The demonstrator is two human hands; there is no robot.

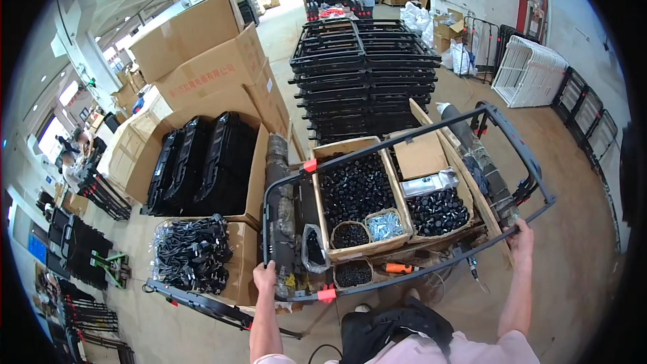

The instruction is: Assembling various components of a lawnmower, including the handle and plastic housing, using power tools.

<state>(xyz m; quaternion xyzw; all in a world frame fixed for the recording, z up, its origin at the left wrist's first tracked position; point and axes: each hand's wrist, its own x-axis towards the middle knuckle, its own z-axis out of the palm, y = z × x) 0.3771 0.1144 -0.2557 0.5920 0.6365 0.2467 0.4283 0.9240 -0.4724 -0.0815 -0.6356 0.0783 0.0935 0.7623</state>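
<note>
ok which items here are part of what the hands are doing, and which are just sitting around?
In hand:
- black frame, gripped by left hand and right hand

Lying about:
- wooden tray of black caps
- stacked frames
- cardboard boxes
- cable bundle
- white racks

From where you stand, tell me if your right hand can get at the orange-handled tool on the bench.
Probably not right now. The right hand is closed on the black frame's far corner, and the left hand holds the opposite end. The orange-handled tool lies under the frame's near rail, so that grip must let go first.
</note>
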